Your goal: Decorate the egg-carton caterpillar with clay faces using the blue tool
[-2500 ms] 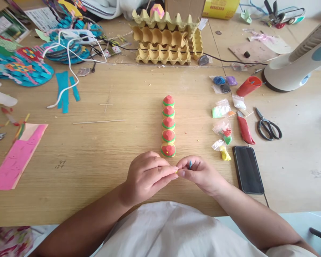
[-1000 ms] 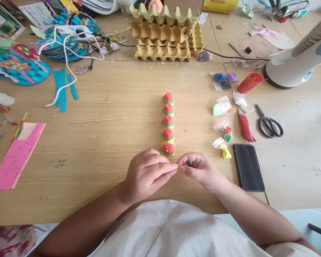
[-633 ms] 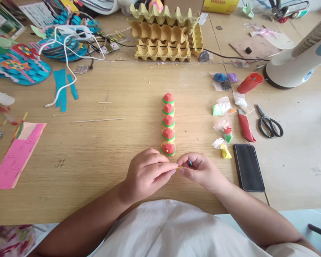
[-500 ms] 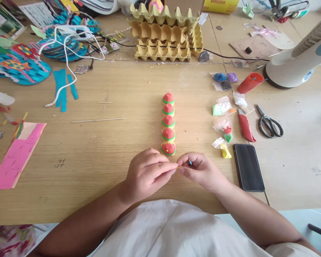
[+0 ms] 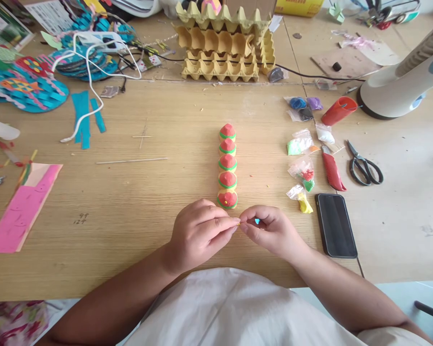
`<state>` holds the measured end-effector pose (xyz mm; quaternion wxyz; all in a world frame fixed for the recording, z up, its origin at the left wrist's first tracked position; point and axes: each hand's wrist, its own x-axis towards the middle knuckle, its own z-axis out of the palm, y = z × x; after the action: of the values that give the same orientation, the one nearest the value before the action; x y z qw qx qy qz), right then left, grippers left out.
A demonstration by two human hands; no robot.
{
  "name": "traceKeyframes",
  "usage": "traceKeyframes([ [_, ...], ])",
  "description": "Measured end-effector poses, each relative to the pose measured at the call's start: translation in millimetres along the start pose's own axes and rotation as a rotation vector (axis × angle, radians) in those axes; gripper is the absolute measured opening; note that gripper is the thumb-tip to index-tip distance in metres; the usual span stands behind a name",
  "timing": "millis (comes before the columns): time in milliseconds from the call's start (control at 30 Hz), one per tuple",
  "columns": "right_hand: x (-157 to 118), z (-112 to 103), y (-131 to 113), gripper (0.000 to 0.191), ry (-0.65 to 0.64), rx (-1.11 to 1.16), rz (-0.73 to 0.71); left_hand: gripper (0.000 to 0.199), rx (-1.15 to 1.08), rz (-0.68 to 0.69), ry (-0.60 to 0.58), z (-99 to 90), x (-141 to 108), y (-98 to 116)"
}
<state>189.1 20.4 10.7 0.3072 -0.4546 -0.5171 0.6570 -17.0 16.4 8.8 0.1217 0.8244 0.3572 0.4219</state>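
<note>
My left hand (image 5: pixel 202 233) and my right hand (image 5: pixel 272 230) meet fingertip to fingertip near the table's front edge. Between the pinched tips shows a tiny bit of yellow material (image 5: pixel 239 223), mostly hidden. A small blue piece (image 5: pixel 257 221) is visible inside the curl of my right fingers. Just beyond my hands stands a straight row of several egg-carton cups (image 5: pixel 227 164), painted red on top with green bands and yellowish bases. The nearest cup (image 5: pixel 227 199) carries small yellow dots on its red top.
To the right lie a black phone (image 5: pixel 336 226), scissors (image 5: pixel 364 163), a red cutter (image 5: pixel 333 169) and clay bags (image 5: pixel 305 203). A thin stick (image 5: pixel 132 160) and pink paper (image 5: pixel 23 209) are at the left. Egg cartons (image 5: pixel 220 65) are stacked at the back.
The blue piece in my right hand shows a little more. Both hands otherwise keep the same pinched position, and the row of cups has not moved.
</note>
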Motion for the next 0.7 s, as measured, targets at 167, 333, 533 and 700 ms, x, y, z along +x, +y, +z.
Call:
traceKeyframes([
  [167,0.5,1.1,-0.8,0.019,0.01,-0.005,-0.028,0.024,0.016,0.002,-0.001,0.7,-0.5,0.5],
  [333,0.7,1.7,-1.2,0.015,0.01,0.011,-0.038,0.022,0.015,0.007,-0.009,0.6,-0.1,1.2],
  [533,0.1,2.5,0.1,0.009,0.011,0.013,-0.055,0.022,0.014,0.006,-0.011,0.8,-1.5,1.5],
  [700,0.2,2.3,-0.3,0.007,0.022,-0.016,-0.065,0.019,0.001,-0.017,-0.015,1.0,-3.5,0.3],
])
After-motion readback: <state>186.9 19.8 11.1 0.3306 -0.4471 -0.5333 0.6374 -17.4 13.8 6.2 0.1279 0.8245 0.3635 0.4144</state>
